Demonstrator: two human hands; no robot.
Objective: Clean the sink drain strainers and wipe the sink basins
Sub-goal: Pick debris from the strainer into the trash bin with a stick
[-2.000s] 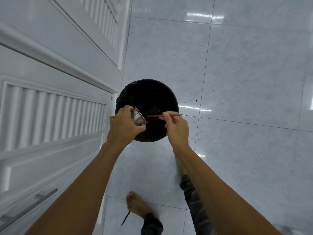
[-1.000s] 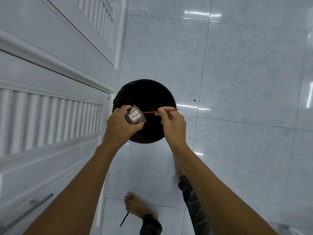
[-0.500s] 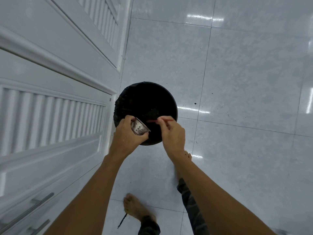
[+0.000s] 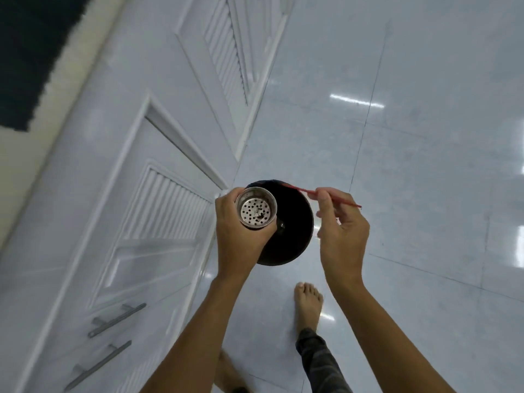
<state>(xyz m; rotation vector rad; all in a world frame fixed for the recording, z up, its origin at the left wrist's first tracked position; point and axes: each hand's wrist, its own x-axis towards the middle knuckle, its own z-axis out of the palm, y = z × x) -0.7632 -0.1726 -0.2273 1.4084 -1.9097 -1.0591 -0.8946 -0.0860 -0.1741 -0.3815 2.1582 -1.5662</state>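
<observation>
My left hand [image 4: 241, 239] grips a round steel drain strainer [image 4: 256, 208], its open side turned up toward me. The perforated bottom shows, with a few dark bits stuck near its lower right. My right hand [image 4: 341, 231] pinches a thin red stick [image 4: 320, 194] between thumb and forefinger; the stick lies nearly level above the bin, apart from the strainer. Both hands hover over a black round trash bin [image 4: 289, 236] standing on the floor.
White louvred cabinet doors [image 4: 158, 211] with two metal bar handles [image 4: 116, 320] run along the left. Glossy pale floor tiles [image 4: 411, 137] spread to the right. My bare feet [image 4: 307, 304] stand just behind the bin. A dark countertop edge [image 4: 25, 52] shows top left.
The strainer has been turned from tilted over the bin to open side up. The red stick has been drawn out and away from it. The view has swung and lifted.
</observation>
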